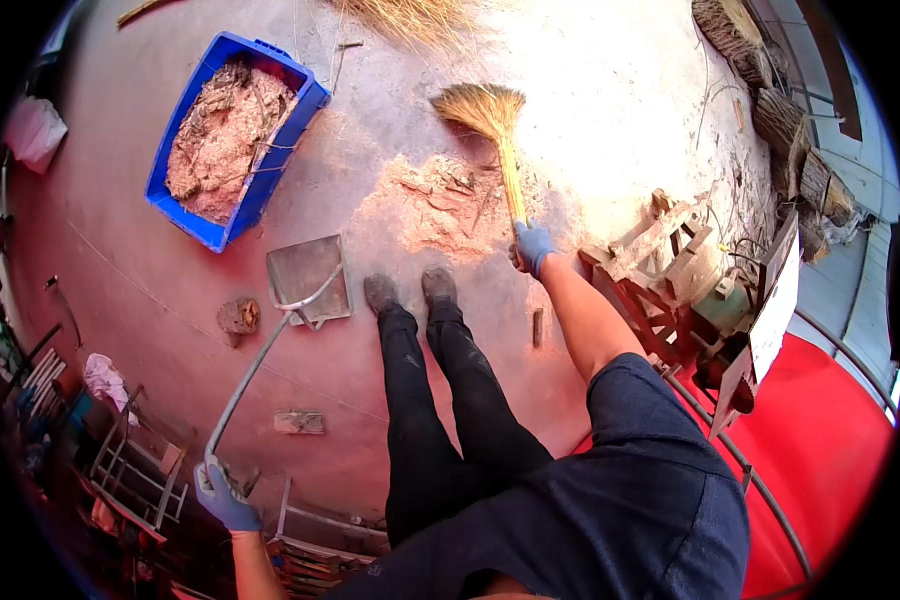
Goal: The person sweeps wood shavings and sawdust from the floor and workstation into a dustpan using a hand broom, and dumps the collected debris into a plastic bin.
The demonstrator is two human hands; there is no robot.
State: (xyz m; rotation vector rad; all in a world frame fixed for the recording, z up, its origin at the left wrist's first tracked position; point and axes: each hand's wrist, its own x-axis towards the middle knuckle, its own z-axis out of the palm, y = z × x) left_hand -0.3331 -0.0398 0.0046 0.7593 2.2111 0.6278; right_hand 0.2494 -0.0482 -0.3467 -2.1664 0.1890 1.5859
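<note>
My right hand [533,247], in a blue-grey glove, grips the handle end of a straw broom [508,165]. The broom's bristles fan out at the top, above a pile of pinkish sawdust and debris [450,205] on the floor. At lower left my left hand [223,495], also gloved, is closed round the end of the long bent metal handle of a dustpan [310,277]. The flat metal pan rests on the floor left of my shoes. What little the pan may hold is too small to tell.
A blue bin [215,236] full of sawdust stands at upper left. Wood chunks [238,317] lie on the floor. A wooden frame with machinery [670,260] and logs [805,140] stand at right. Metal racks [145,470] are at lower left, loose straw [405,18] at top.
</note>
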